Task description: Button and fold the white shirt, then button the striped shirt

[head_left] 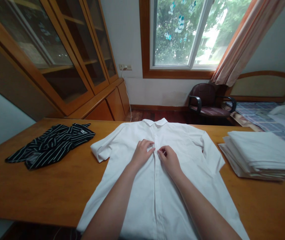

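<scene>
A white long-sleeved shirt (132,206) lies front up on the wooden table, its collar away from me and its sleeves folded in at the sides. My left hand (142,154) is on the front button strip, thumb and fingers curled at its edge. Just across the strip, my right hand (169,160) has thumb and forefinger pinched together at the same spot, below the collar. The fabric or button between the fingertips is too small to make out clearly. Lower down, the strip's two edges run together toward me.
On the table (57,190), a crumpled black garment with white stripes (60,143) lies at left. A stack of folded white cloth (269,153) sits at right. Beyond are a glass-door cabinet (80,83), an armchair (206,100), a bed (267,113) and a window (179,33).
</scene>
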The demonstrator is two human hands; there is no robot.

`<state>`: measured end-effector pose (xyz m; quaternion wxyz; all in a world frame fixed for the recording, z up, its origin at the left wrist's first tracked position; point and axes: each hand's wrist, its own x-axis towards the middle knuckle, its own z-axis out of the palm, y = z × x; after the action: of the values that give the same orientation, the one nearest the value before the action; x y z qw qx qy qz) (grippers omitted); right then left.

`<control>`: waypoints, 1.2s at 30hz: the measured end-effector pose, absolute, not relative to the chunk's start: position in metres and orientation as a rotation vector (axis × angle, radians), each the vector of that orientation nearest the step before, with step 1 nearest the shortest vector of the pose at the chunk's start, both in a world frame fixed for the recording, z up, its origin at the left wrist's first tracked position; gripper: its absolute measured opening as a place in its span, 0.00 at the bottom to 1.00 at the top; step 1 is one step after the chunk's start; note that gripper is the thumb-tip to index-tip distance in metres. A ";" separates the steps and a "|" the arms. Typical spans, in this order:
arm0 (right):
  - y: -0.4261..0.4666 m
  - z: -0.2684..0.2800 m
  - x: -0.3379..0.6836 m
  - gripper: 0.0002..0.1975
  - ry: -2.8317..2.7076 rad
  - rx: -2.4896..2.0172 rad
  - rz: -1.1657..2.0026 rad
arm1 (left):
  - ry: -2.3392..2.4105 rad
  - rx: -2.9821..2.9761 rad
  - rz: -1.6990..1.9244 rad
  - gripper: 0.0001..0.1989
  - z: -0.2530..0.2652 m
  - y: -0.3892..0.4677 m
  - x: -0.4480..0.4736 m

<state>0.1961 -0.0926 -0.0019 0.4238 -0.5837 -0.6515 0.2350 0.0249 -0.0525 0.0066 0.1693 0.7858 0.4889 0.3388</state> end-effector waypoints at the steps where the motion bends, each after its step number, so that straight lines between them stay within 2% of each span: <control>1: -0.092 -0.003 0.196 0.06 -1.662 -1.457 0.561 | 1.410 2.266 0.943 0.10 0.005 -0.052 0.024; 8: -0.093 -0.005 0.194 0.03 -1.823 -1.559 0.358 | 1.568 2.457 0.631 0.17 -0.010 -0.053 0.022; 15: -0.099 0.002 0.202 0.08 -2.011 -1.606 0.221 | 1.564 2.584 0.460 0.21 -0.011 -0.051 0.017; 26: -0.122 -0.005 0.248 0.24 -2.372 -1.552 -0.005 | 1.633 2.571 0.344 0.24 -0.005 -0.050 0.018; 36: -0.100 -0.005 0.256 0.27 -2.432 -1.635 0.006 | 1.701 2.572 0.280 0.25 -0.008 -0.026 0.017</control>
<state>0.2560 -0.1001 -0.0047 0.1053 -0.5549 -0.8252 0.0020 0.0170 -0.0259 -0.0078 0.0226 0.8304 0.5493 0.0904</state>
